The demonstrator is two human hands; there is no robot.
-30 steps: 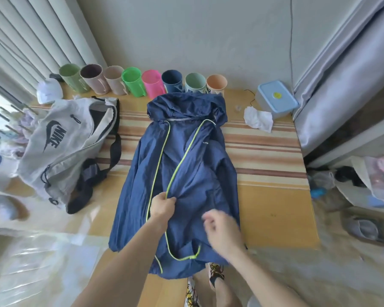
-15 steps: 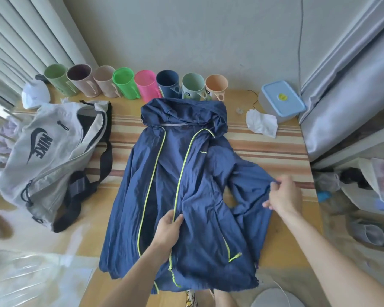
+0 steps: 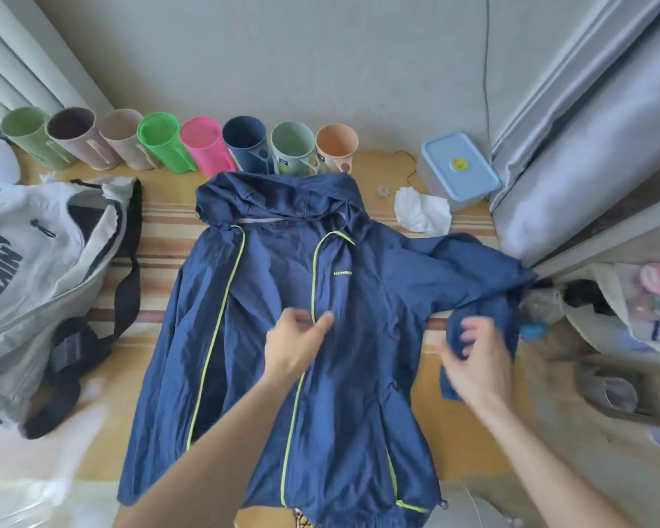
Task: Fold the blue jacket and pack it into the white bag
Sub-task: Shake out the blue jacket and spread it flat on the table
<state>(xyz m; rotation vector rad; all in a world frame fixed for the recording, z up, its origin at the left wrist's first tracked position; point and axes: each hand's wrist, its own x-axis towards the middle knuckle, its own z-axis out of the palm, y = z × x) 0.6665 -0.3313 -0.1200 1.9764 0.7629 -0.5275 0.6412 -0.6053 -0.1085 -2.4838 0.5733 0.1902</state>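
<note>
While the blue jacket (image 3: 282, 337) lies front-up and spread across the middle of the frame, no fold is made yet, as far as I can judge: body flat, hood flat, zip line open down the front. My left hand (image 3: 294, 342) rests on the chest just beside the yellow zip, fingers loose and spread, pinning cloth rather than gripping it. My right hand (image 3: 477, 360), centre right and motion-blurred, has its fingers curled round the cuff end of the jacket's sleeve (image 3: 473, 272) on the frame's right; that sleeve runs out to the table's right edge and doubles back toward me. The other sleeve is not spread out; it seems to lie along the body, I cannot tell exactly. Long axis runs top to bottom of the frame: hood toward the row of cups (image 3: 176, 146) at the top, hem toward me at the bottom edge, hanging slightly past the table (image 3: 465, 421). White bag (image 3: 35, 268) sits at centre left, well apart from my hands, mouth slack, strap trailing near the jacket's edge. Left to do, by my reckoning: sleeves in, body folded, then everything into the bag.
</note>
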